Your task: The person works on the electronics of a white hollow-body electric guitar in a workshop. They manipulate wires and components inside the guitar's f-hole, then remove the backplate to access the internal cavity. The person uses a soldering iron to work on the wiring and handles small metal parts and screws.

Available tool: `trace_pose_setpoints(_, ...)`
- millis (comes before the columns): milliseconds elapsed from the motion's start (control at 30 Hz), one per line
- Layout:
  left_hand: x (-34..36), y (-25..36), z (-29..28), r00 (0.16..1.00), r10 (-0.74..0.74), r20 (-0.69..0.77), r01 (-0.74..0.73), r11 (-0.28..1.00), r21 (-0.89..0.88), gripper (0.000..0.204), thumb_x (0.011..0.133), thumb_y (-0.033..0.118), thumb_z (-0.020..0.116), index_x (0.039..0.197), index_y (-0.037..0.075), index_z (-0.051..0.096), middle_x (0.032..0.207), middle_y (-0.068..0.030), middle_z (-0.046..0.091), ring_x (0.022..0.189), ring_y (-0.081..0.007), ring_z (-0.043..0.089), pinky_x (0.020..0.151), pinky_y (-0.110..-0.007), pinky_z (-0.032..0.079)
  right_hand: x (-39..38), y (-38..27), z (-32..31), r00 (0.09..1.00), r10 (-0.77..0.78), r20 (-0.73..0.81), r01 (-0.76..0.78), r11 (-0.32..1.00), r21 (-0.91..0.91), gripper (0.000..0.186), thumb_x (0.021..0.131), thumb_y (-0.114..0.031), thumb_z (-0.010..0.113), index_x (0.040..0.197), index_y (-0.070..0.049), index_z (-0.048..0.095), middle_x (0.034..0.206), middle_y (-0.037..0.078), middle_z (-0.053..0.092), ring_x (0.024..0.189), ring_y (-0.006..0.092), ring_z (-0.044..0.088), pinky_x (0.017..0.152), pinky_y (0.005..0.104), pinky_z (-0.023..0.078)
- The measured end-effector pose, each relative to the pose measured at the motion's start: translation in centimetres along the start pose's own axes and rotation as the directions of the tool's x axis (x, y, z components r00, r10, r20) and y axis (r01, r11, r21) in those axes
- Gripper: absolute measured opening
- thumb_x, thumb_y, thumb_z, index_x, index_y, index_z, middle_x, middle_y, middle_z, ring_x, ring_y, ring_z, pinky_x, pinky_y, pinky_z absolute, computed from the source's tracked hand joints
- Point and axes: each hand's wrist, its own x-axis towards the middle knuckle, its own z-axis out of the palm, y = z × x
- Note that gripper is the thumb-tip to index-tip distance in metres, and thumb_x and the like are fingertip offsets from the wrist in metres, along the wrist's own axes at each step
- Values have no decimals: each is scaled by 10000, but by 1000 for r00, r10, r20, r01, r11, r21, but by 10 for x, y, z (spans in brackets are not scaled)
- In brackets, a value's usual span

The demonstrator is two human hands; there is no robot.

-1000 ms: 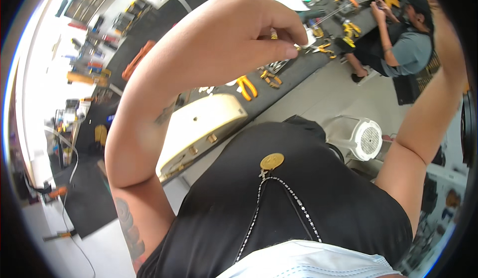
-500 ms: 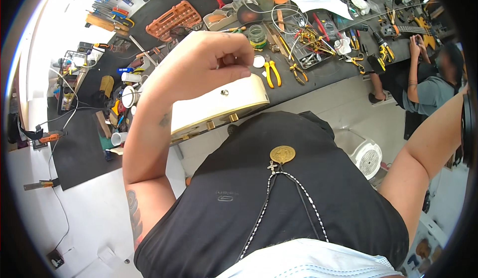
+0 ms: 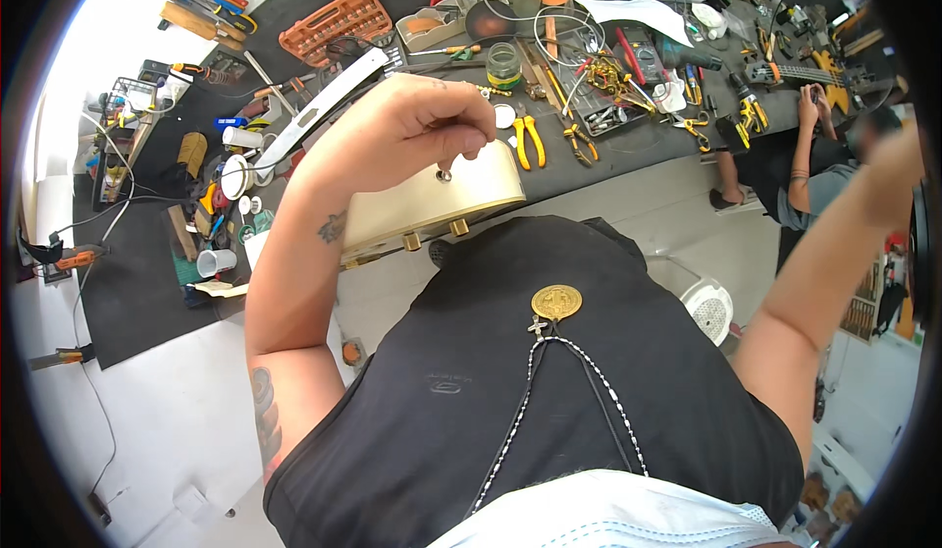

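Note:
My left hand (image 3: 432, 128) hangs just above a cream-coloured body (image 3: 442, 200), which looks like an electric guitar lying on its edge. Gold knobs (image 3: 459, 226) stick out of its near face, and a small metal button (image 3: 444, 175) sits on its upper side, right below my fingers. The fingers are curled in, with the thumb against them; whether anything is pinched there is hidden. My right hand (image 3: 893, 177) is raised at the far right rim, blurred and partly cut off, so its fingers cannot be made out.
Yellow-handled pliers (image 3: 528, 142), a glass jar (image 3: 503, 65) and an orange tool case (image 3: 336, 26) lie on the dark bench. A long white bar (image 3: 322, 114) rests behind my left forearm. At the right, another person (image 3: 814, 180) sits holding something. A white stool (image 3: 708, 311) stands below.
My right hand has come further into view at the right rim. My left hand has dropped slightly toward the cream body. The whole view has shifted a little, uncovering the long white bar.

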Motion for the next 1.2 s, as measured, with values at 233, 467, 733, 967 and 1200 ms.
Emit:
trace_pose_setpoints(233,-1,-10,-4,998,63,-12,-64,995,-73,56,966,-23,706,1021,-19,719,836,-46,714,687,-115,691,626,-269,573,-118,-179,145,638,30,770,-675,503,540,228,856,-66,821,1055,-28,715,961,109,721,908,278,720,822,398,575)
trace_pose_setpoints(467,-2,-16,-3,975,220,-28,-222,973,-68,38,972,-30,695,1009,-26,700,810,-75,701,695,-159,711,632,-301,581,-122,-202,178,678,48,733,-678,425,599,179,868,-82,834,1004,-41,724,938,89,718,852,236,703,757,359,562)
trace_pose_setpoints(733,-3,-21,-3,970,244,-12,-244,967,-70,48,954,-5,716,1000,-9,703,800,-101,710,719,-221,729,661,-327,581,-102,-209,179,646,63,760,-710,416,569,171,849,-52,823,1001,-68,747,920,41,739,805,198,696,742,340,559)
trace_pose_setpoints(967,-6,-20,-3,982,190,-25,-191,977,-96,64,945,4,731,1005,0,708,804,-100,724,724,-209,735,667,-327,582,-97,-207,178,607,45,793,-730,427,534,132,842,-64,849,893,-45,729,914,49,729,841,180,706,768,316,563)
trace_pose_setpoints(1200,-5,-18,-3,980,198,-4,-197,976,-96,66,943,-13,727,1005,5,710,797,-95,716,696,-201,724,655,-318,575,-86,-202,179,559,15,829,-765,393,510,123,842,-66,868,897,-39,761,947,57,757,837,177,733,758,304,576)
